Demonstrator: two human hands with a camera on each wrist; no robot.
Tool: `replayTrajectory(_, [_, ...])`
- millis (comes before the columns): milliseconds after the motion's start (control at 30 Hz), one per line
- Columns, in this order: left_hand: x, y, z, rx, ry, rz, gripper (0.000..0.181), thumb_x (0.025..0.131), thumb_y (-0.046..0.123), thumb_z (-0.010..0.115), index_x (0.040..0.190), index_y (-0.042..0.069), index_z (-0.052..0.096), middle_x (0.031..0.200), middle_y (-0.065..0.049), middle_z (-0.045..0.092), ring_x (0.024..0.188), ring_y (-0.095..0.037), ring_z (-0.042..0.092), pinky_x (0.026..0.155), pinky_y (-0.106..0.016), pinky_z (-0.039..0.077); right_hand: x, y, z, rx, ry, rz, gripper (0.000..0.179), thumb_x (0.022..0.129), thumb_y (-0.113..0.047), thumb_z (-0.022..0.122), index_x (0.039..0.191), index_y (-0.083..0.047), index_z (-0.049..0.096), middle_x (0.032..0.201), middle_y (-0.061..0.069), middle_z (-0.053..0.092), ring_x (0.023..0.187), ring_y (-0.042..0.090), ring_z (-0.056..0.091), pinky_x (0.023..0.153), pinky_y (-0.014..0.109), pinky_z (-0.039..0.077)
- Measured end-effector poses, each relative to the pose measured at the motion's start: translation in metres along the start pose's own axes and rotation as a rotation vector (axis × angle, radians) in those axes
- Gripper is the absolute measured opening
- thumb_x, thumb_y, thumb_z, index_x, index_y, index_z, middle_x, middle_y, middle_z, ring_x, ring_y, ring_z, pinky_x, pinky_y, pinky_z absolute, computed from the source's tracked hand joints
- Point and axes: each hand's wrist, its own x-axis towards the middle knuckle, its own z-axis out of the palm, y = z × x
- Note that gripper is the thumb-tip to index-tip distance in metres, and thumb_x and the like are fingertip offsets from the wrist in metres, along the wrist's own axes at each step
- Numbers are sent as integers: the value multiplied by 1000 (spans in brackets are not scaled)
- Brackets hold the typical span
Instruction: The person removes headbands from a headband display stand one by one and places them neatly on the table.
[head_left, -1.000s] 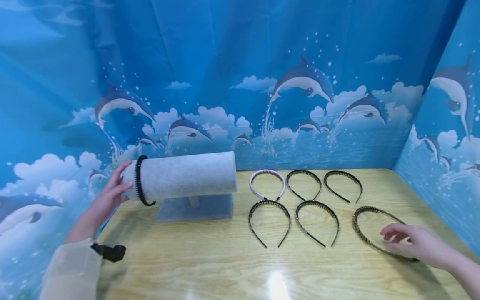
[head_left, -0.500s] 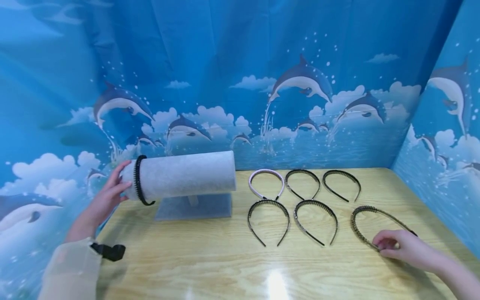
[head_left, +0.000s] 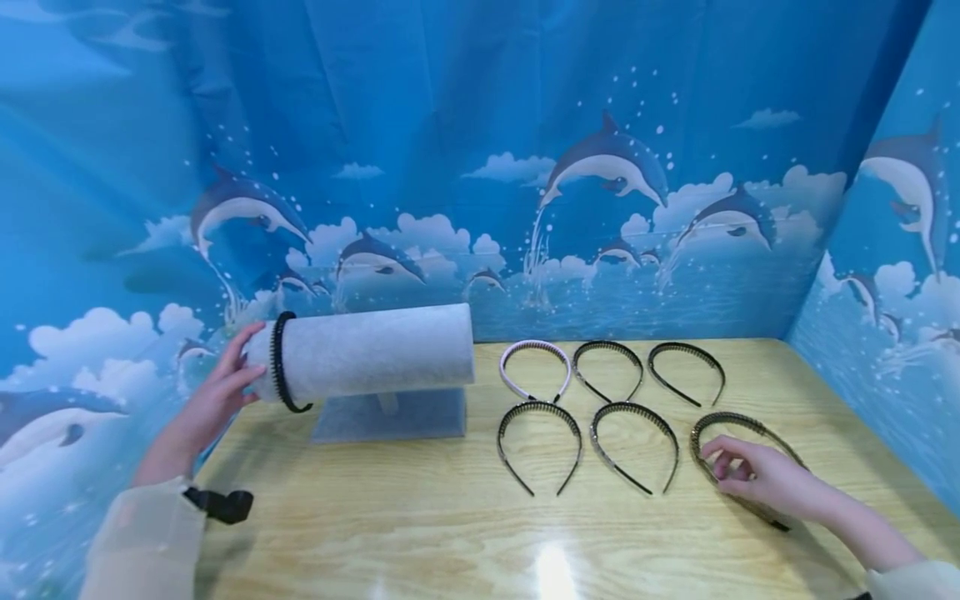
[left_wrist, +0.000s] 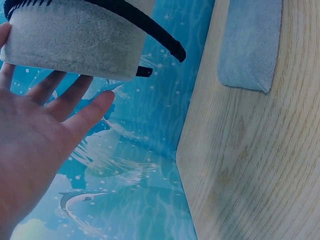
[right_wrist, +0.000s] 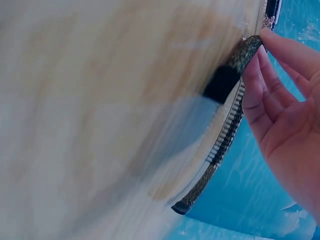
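Note:
My left hand (head_left: 217, 385) holds the left end of a grey velvet roll-shaped display stand (head_left: 382, 350), its fingers spread against that end in the left wrist view. A black toothed headband (head_left: 279, 362) hangs round the roll beside the fingers. At the right of the table, my right hand (head_left: 768, 477) pinches a glittery dark gold headband (head_left: 731, 421) on one arm, between thumb and fingers. In the right wrist view this headband (right_wrist: 247, 52) shows its black tip close over the wood, with its toothed curve beyond. The hand hides part of the band in the head view.
Several more headbands lie in two rows on the wooden table (head_left: 420, 517), among them a pale pink one (head_left: 513, 354) and a black one (head_left: 633, 408). A blue dolphin-print curtain (head_left: 480, 208) stands behind and at the sides.
My right hand has come onto the glittery headband's near side and moved left with it, turning the band a little. The left hand and display stand stay in place.

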Motion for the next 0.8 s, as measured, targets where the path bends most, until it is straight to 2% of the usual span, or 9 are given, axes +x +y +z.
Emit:
replayTrajectory(167, [0,0,1,-2,-7,5,54,106,17,40,152,38,20,136,10,29,109,-4,45,78,-24,47,11,0,1,22,-9,32,32,83,2,71,112,4,55,90,5,58,71,11,61,62,26,52])
replayTrajectory(433, [0,1,1,10,-5,-4,54,106,19,40,152,39,19,137,8,27,110,-4,44,79,-23,46,24,2,1,1,3,5,32,83,1,72,110,2,56,90,4,58,75,8,59,63,26,53])
replayTrajectory(700, [0,1,1,13,-3,-6,54,106,19,40,151,39,20,134,11,30,109,-5,44,79,-24,46,31,3,1,-28,31,38,33,81,-1,74,109,3,56,90,4,59,75,7,60,65,26,53])
replayTrajectory(800, [0,1,1,11,-2,-5,53,106,19,40,151,39,20,134,11,30,109,-5,44,78,-24,47,33,4,1,-21,28,77,33,82,-2,73,111,3,56,92,4,59,75,7,60,66,26,53])
